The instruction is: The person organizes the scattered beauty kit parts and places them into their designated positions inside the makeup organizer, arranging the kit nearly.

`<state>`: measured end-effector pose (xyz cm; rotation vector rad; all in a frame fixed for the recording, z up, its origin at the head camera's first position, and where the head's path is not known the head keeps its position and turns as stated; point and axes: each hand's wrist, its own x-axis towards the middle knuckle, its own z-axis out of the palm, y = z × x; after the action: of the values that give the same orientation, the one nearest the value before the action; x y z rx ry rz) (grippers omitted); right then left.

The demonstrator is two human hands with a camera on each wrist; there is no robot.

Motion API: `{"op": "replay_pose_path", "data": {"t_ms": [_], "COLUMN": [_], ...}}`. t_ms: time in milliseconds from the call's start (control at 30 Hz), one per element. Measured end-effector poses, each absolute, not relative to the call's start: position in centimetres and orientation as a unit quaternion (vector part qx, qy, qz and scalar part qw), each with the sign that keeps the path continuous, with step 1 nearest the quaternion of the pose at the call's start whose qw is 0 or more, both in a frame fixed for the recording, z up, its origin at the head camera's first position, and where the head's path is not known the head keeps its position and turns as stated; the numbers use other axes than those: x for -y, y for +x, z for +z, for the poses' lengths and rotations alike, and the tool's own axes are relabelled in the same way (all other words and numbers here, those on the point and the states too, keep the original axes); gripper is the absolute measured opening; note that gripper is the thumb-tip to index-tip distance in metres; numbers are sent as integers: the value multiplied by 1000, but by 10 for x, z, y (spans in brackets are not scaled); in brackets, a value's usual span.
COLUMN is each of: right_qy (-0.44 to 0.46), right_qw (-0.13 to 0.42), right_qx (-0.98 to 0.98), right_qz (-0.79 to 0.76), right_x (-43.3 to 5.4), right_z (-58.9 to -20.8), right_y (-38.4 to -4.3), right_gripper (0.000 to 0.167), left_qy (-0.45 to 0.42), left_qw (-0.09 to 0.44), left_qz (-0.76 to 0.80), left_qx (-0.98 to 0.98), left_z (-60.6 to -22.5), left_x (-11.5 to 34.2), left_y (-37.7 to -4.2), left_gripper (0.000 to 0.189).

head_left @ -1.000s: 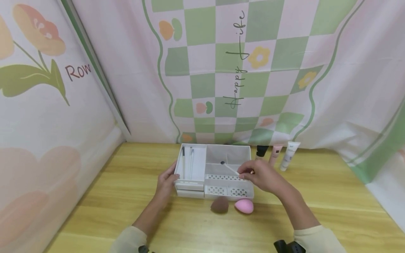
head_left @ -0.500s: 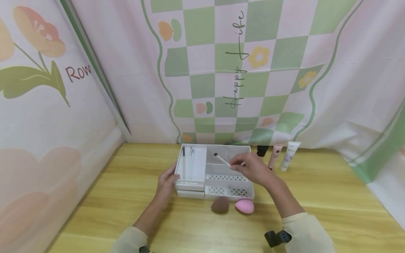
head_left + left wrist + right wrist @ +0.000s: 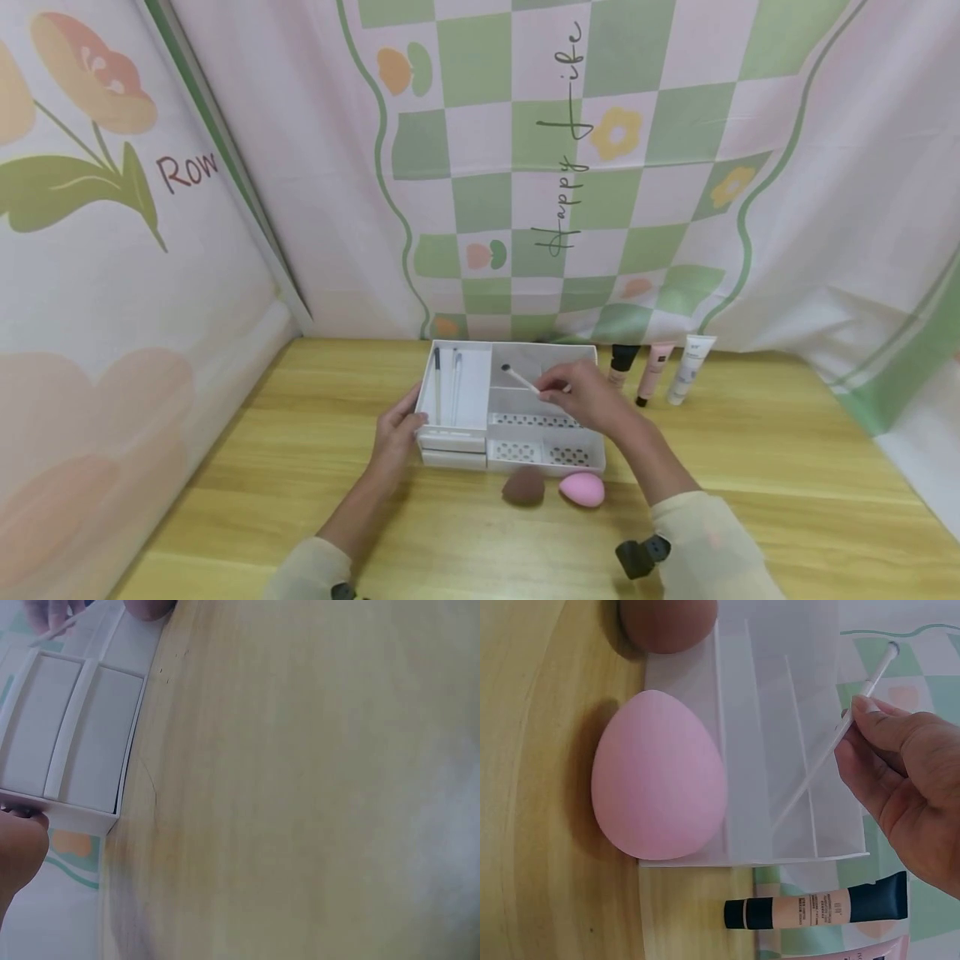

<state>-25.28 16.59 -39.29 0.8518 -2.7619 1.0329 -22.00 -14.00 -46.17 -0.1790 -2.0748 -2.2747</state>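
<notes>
A white organizer box [image 3: 468, 392] with compartments and small drawers stands on the wooden table. My left hand [image 3: 396, 423] grips its left side; in the left wrist view that hand [image 3: 21, 847] is partly cut off beside the drawer fronts [image 3: 97, 739]. Between thumb and fingers my right hand [image 3: 581, 393] pinches a thin white makeup brush [image 3: 521, 379] with a dark tip, held above the right compartments. The right wrist view shows the brush [image 3: 832, 746] slanting across the box, apart from it. Two other brushes [image 3: 438, 387] lie in the left compartment.
In front of the box lie a brown sponge [image 3: 523, 487] and a pink makeup sponge [image 3: 582, 489]. Right of it stand a black-ended tube [image 3: 622, 362], a pink tube [image 3: 655, 373] and a white tube [image 3: 691, 371]. A patterned curtain [image 3: 480, 200] hangs behind.
My right hand has moved left and slightly away from me with the brush, from the box's right edge to over its right compartments. The left hand has stayed on the box.
</notes>
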Motion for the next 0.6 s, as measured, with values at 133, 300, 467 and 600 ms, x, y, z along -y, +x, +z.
{"op": "replay_pose_path", "data": {"t_ms": [133,300,467,600], "right_qy": [276,263,253,261], "right_qw": [36,24,14,10], "right_qx": [903,912,922,922], "right_qz": [326,314,293,284], "right_x": [-164,-161,-159,-159], "right_z": [-397,-402,-407,-410], "right_y": [-255,-257,-259,-260], "right_gripper": [11,11,12,11], "left_qy": [-59,-63,-64,-62], "left_qw": [29,29,28,26], "left_qz": [-738,-736,-737,-738], "left_qx": [672,674,672,671], "left_z": [-462,-463,-463,-463], "left_x": [140,140,141,140], "left_y": [-220,-220,-220,-220], "left_gripper": [61,61,61,60]}}
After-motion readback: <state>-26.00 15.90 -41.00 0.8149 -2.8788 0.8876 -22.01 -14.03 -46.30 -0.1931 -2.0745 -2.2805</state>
